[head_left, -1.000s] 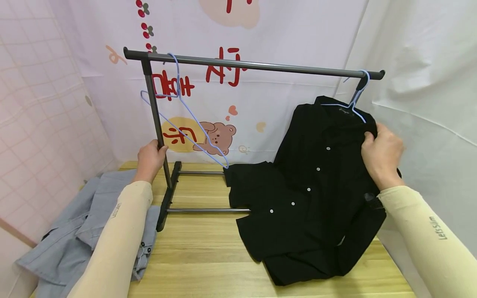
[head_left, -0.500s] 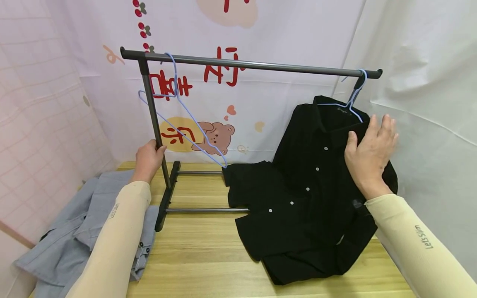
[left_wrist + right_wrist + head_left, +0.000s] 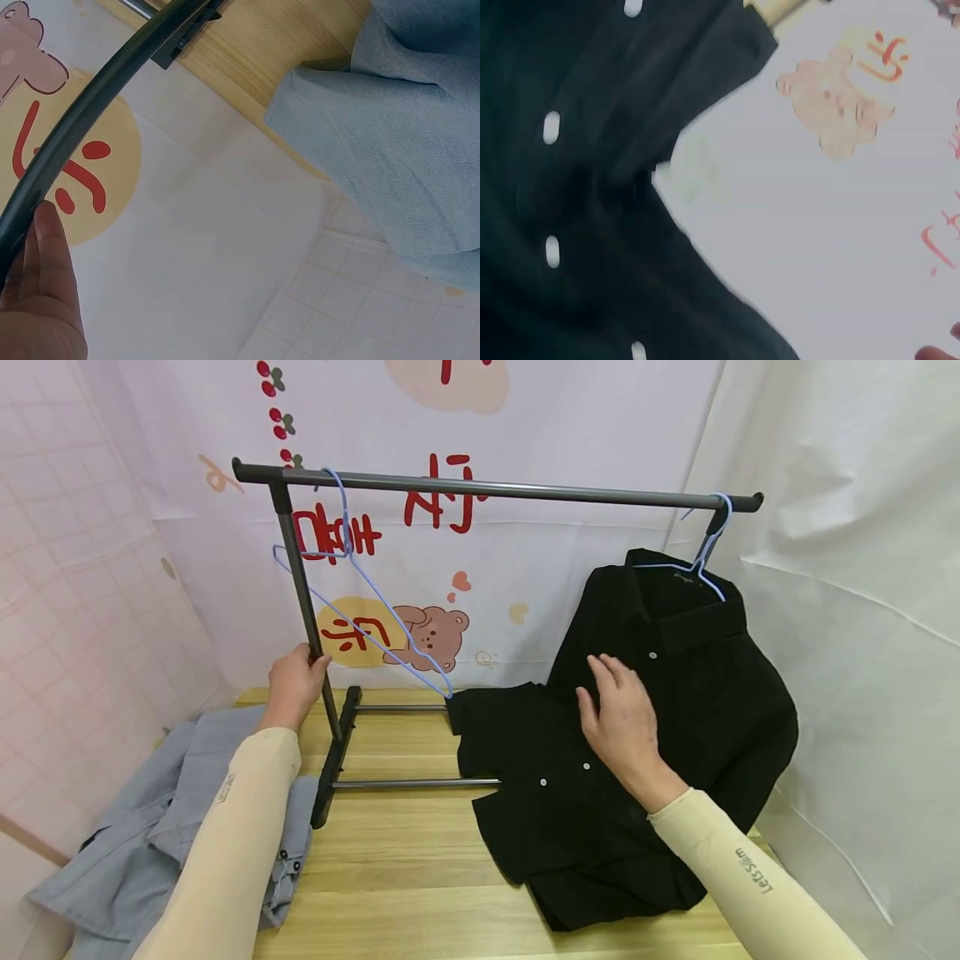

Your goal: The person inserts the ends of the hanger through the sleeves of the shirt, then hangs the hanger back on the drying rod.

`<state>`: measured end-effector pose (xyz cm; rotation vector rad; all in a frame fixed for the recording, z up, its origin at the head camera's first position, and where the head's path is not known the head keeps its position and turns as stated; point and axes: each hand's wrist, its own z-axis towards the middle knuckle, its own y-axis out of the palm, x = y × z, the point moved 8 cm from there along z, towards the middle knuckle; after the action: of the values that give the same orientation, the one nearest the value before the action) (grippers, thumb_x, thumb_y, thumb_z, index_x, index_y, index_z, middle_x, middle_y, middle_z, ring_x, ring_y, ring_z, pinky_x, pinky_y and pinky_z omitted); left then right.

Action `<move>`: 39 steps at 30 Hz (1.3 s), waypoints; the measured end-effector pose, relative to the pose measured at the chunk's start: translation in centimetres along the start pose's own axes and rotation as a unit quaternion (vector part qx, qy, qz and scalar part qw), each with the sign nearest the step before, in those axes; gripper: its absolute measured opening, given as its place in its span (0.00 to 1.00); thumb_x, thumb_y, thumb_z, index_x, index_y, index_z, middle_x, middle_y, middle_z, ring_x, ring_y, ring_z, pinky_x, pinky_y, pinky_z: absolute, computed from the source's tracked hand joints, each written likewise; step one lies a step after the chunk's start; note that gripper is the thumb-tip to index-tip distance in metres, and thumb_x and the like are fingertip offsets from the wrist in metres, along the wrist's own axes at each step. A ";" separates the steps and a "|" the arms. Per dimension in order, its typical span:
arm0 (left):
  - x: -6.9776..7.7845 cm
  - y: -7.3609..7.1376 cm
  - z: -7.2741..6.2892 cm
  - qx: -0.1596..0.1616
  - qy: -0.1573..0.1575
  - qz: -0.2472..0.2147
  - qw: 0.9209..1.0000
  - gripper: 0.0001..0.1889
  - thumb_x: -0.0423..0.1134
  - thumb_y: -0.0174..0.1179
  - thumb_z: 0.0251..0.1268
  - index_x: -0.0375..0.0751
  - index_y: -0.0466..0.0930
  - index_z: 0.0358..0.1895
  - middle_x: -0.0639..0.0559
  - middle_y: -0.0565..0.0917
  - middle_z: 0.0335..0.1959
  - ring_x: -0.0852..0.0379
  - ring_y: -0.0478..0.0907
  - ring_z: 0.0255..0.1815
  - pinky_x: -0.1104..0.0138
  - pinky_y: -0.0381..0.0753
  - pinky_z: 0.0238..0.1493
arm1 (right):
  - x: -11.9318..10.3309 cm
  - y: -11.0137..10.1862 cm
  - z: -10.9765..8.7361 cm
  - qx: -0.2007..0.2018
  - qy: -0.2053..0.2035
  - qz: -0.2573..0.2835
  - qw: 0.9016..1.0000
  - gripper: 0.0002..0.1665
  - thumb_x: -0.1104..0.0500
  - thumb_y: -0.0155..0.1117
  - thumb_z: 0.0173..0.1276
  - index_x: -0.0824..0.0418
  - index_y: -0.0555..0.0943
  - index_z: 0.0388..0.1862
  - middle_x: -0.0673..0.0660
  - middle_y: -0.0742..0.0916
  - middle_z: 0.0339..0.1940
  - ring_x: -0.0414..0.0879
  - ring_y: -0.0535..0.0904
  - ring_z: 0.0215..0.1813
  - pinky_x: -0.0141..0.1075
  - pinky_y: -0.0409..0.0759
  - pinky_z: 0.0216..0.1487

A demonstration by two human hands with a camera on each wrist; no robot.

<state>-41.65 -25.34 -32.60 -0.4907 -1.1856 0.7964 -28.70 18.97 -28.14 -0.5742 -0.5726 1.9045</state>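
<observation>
A black button shirt [image 3: 720,693] hangs by its collar from a blue hanger [image 3: 703,564] at the right end of the clothes rack [image 3: 510,490]. Its lower part spreads over the wooden table. My left hand [image 3: 294,681] holds the rack's left post, thumb on the near side. In the left wrist view the fingers [image 3: 52,247] lie along the post's far side. In front of the shirt's button front is my right hand [image 3: 621,718], fingers extended and nothing in them. The right wrist view has the shirt's white buttons [image 3: 551,127] close up, with fingertips at the lower right corner.
An unloaded blue hanger [image 3: 375,593] dangles near the rack's left end. Grey-blue garments [image 3: 150,827] are heaped at the table's left. The rack's foot [image 3: 335,760] stands on the wooden table [image 3: 397,860], and a printed white cloth [image 3: 525,410] hangs behind.
My right hand has let go of the shirt's shoulder at the right and moved left across its front. The shirt's shoulder and sleeve now hang loose. The left hand keeps its hold on the post.
</observation>
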 end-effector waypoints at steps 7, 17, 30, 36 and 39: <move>0.2 -0.1 -0.1 0.003 -0.001 -0.001 1.000 0.21 0.47 0.45 0.81 0.28 0.73 0.46 0.37 0.76 0.31 0.44 0.70 0.27 0.57 0.68 0.28 | -2.8 5.8 -4.0 -0.138 0.053 0.058 0.987 0.16 0.56 0.62 0.74 0.61 0.84 0.56 0.59 0.87 0.46 0.50 0.84 0.38 0.47 0.83 0.38; 0.9 -0.1 0.3 0.000 0.026 0.007 1.000 0.19 0.45 0.47 0.80 0.29 0.72 0.40 0.39 0.74 0.27 0.45 0.69 0.24 0.57 0.67 0.27 | -8.2 11.2 -7.6 -0.208 0.045 0.110 0.971 0.14 0.55 0.63 0.73 0.56 0.85 0.53 0.52 0.87 0.44 0.44 0.85 0.41 0.42 0.83 0.40; -0.3 -0.8 0.3 -0.125 0.068 0.099 0.985 0.19 0.38 0.53 0.76 0.20 0.74 0.53 0.25 0.80 0.47 0.31 0.78 0.45 0.45 0.76 0.45 | -19.2 17.9 -10.5 -0.375 0.014 0.158 0.913 0.34 0.40 0.59 0.73 0.52 0.71 0.72 0.55 0.80 0.63 0.51 0.81 0.57 0.46 0.80 0.53; -4.5 -1.5 -1.6 -0.255 0.012 0.143 0.956 0.37 0.50 0.57 0.72 0.15 0.62 0.65 0.17 0.66 0.62 0.22 0.66 0.60 0.38 0.69 0.57 | -23.1 20.1 -11.3 -0.422 0.036 0.185 0.887 0.51 0.31 0.64 0.64 0.48 0.59 0.79 0.56 0.75 0.68 0.50 0.78 0.61 0.42 0.77 0.57; -7.7 -2.3 -3.2 -0.325 -0.045 0.170 0.929 0.53 0.62 0.59 0.66 0.13 0.51 0.69 0.14 0.54 0.67 0.18 0.55 0.66 0.34 0.63 0.61 | -24.9 20.8 -11.8 -0.438 0.039 0.189 0.878 0.56 0.30 0.67 0.60 0.46 0.55 0.80 0.57 0.73 0.70 0.49 0.78 0.61 0.39 0.77 0.56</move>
<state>-39.21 -32.54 -36.75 -1.2445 -1.4684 0.7059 -26.72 -9.99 -46.76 -1.4201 -1.3693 1.8905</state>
